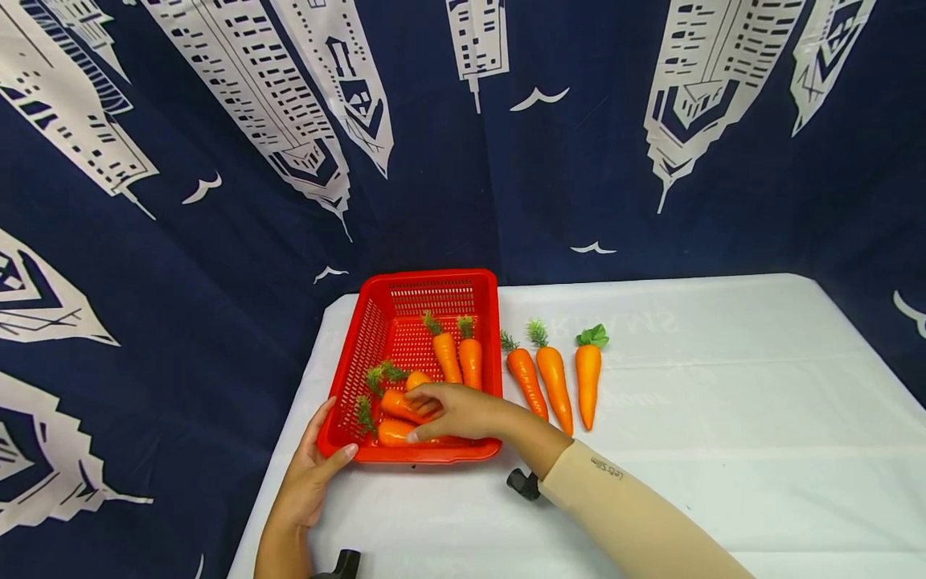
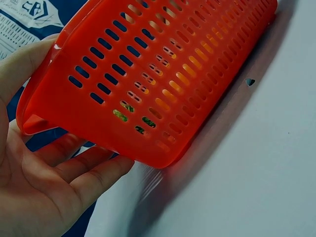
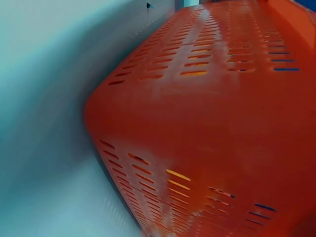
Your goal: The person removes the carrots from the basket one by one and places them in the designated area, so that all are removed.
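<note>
A red perforated plastic basket [image 1: 494, 346] stands at the left of the table, with several orange carrots inside. Its near left corner is in the grip of my left hand [image 1: 307, 474], thumb over the rim and fingers along the outside. The left wrist view shows those fingers [image 2: 101, 180] bent against the basket wall. My right hand [image 1: 463, 412] reaches over the near right side into the basket. Its thumb and fingers curl round a carrot [image 1: 394, 402] among others, such as a front carrot [image 1: 393, 433]. In the right wrist view, the basket's outer corner [image 3: 197, 113] hides that hand.
On the white table [image 1: 723, 386], right of the basket, lie three carrots: one beside its wall [image 1: 526, 378], a middle carrot [image 1: 554, 386] and a leafy-topped carrot [image 1: 588, 382]. A dark blue cloth [image 1: 564, 177] with white building prints hangs behind.
</note>
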The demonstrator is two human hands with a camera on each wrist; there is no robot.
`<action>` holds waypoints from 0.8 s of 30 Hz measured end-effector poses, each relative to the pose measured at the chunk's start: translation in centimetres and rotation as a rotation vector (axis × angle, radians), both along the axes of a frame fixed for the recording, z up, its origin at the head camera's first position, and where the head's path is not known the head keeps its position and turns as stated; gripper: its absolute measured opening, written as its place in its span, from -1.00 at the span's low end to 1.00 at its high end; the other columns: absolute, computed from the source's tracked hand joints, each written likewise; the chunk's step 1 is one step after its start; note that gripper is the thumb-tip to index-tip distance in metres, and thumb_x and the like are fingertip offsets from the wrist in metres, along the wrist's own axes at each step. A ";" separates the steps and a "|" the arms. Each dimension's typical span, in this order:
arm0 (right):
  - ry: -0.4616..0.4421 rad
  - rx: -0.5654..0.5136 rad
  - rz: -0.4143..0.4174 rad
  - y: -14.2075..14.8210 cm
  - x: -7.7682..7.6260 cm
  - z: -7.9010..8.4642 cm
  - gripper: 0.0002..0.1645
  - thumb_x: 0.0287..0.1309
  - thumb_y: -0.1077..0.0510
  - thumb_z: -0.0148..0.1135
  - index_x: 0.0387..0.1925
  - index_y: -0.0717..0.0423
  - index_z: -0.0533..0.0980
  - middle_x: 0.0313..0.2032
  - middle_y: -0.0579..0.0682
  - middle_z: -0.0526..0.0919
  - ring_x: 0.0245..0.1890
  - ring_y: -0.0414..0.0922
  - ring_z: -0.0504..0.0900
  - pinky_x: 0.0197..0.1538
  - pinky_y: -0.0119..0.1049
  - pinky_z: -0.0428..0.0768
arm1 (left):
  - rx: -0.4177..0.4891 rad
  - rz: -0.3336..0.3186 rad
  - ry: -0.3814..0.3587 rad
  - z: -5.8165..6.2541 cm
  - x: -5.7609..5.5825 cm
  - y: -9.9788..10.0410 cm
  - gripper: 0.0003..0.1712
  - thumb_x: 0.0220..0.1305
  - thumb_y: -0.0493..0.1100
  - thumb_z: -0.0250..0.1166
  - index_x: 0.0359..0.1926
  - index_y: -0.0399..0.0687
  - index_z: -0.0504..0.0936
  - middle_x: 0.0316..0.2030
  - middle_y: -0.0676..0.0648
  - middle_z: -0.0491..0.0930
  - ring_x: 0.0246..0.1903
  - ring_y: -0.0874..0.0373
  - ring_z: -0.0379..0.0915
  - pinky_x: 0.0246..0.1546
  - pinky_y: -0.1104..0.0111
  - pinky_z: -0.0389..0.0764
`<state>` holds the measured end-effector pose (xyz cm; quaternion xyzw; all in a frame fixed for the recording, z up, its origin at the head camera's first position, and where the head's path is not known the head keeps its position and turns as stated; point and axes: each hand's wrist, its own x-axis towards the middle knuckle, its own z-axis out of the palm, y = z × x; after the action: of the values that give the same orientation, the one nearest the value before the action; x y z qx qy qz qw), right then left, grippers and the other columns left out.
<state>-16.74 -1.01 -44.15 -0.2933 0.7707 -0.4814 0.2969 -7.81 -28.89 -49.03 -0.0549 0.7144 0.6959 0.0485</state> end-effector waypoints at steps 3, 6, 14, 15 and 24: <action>-0.048 0.019 0.012 -0.2 -0.2 0.0 -0.12 0.09 -0.12 0.51 0.40 -0.01 0.39 0.28 -0.01 0.56 0.29 -0.05 0.53 0.34 -0.17 0.51 | 0.003 0.003 0.001 0.0 0.0 0.0 -0.02 0.35 -0.38 0.25 0.58 0.35 0.01 0.58 -0.02 -0.08 0.41 0.22 0.14 0.19 0.60 0.45; -0.093 0.037 0.036 -0.4 -0.3 0.1 -0.08 0.04 -0.10 0.55 0.40 -0.01 0.39 0.30 0.00 0.54 0.32 -0.03 0.50 0.36 -0.15 0.49 | 0.004 0.004 0.003 0.0 0.0 0.0 -0.02 0.35 -0.38 0.25 0.58 0.35 0.01 0.58 -0.01 -0.09 0.42 0.20 0.12 0.19 0.59 0.46; -0.140 0.074 0.082 -0.7 -0.7 -0.2 -0.04 0.04 -0.09 0.55 0.43 0.03 0.34 0.36 -0.01 0.49 0.37 -0.04 0.44 0.41 -0.14 0.43 | 0.003 0.004 0.004 0.0 0.0 0.0 -0.02 0.35 -0.38 0.25 0.58 0.36 0.01 0.58 -0.01 -0.08 0.42 0.20 0.12 0.20 0.60 0.45; -0.144 0.082 0.083 -0.7 -0.7 -0.2 -0.03 0.04 -0.09 0.55 0.43 0.03 0.34 0.36 -0.01 0.49 0.37 -0.04 0.44 0.41 -0.14 0.43 | 0.003 0.004 0.006 0.0 0.0 0.0 -0.03 0.35 -0.38 0.25 0.58 0.36 0.01 0.58 -0.01 -0.07 0.42 0.20 0.12 0.20 0.60 0.45; -0.148 0.165 0.110 -0.9 -0.7 -0.2 0.01 0.05 -0.21 0.51 0.45 0.02 0.31 0.35 0.00 0.48 0.36 -0.05 0.45 0.42 -0.09 0.41 | -0.004 0.006 0.007 -0.1 0.0 -0.1 -0.03 0.34 -0.38 0.25 0.58 0.34 0.01 0.58 -0.03 -0.06 0.41 0.25 0.13 0.20 0.61 0.43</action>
<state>-17.39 -1.89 -44.39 -0.2733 0.7665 -0.4196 0.4021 -7.77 -28.95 -49.14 -0.0546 0.7157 0.6949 0.0439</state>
